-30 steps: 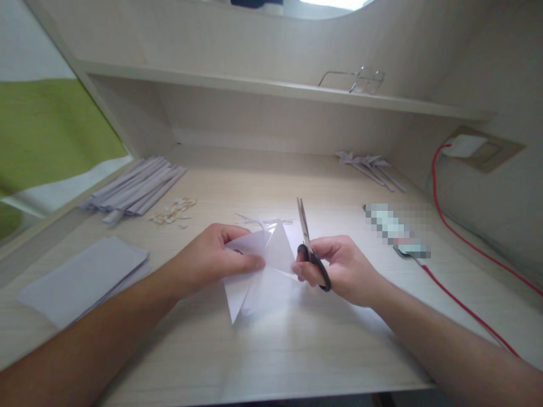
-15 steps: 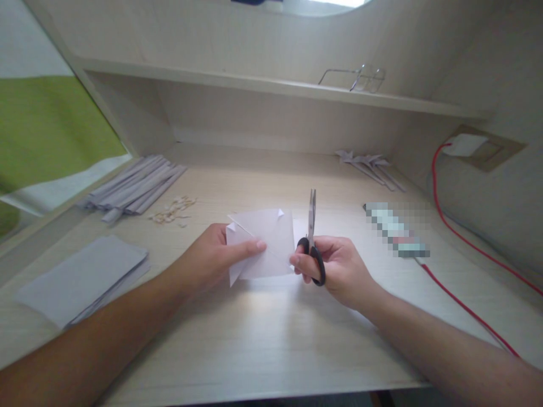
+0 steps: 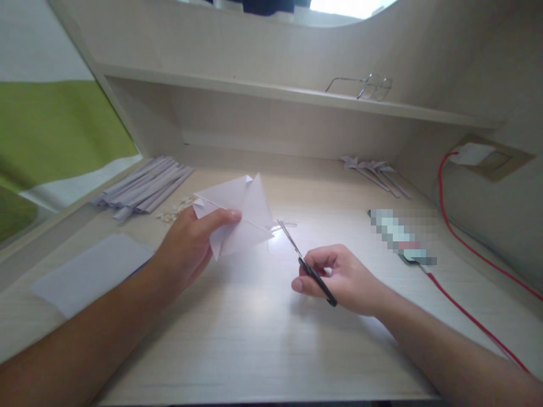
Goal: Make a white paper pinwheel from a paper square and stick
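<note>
My left hand (image 3: 193, 240) grips a square piece of white paper (image 3: 248, 234) with diagonal lines and slits and some lifted corners, the thumb lying on top near its middle. In my right hand (image 3: 335, 277) is a pair of scissors (image 3: 316, 278) with black handles, the blades pointing up and left toward the paper's right corner. The blades look nearly closed, and their tips are close to that corner; I cannot tell whether they touch. On the desk behind the tips lies a small thin object (image 3: 291, 225), too blurred to name.
Rolled paper sticks (image 3: 146, 189) lie at the back left, near small pale scraps (image 3: 169, 213). A stack of white paper (image 3: 97, 271) is at the left. Folded paper pinwheels (image 3: 369, 168) lie at the back right. A phone (image 3: 409, 260) with a red cable (image 3: 475, 319) rests on the right. Glasses (image 3: 360, 86) sit on the shelf.
The paper has moved left and up in my left hand and turned. My right hand has drawn off the paper, and the scissors have swung from upright to pointing up-left toward it.
</note>
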A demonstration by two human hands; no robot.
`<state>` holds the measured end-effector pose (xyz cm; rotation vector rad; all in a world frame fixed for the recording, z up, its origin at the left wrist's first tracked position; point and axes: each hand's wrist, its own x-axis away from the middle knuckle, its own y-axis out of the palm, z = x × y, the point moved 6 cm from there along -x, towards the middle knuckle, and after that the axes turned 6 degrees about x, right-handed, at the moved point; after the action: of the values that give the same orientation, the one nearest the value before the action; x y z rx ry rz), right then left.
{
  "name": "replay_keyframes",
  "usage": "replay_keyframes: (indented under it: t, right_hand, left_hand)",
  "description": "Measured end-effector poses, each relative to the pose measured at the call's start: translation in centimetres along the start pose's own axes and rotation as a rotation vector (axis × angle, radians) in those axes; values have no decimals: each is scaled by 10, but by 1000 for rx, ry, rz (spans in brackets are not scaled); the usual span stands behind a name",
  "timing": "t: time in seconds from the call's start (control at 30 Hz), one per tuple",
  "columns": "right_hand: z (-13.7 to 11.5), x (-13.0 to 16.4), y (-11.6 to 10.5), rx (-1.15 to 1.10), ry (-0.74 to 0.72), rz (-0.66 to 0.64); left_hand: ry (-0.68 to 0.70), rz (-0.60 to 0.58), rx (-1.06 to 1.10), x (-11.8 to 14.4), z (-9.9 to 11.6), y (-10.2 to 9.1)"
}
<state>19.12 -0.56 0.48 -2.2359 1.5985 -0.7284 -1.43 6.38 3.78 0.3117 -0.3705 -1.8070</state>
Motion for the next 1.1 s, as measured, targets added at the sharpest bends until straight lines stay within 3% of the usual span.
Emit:
replay_keyframes:
  t: [1.1]
  right_hand:
    - [12, -3, 4, 52, -42, 10]
  left_hand:
    - [18, 54, -27, -3, -2, -5]
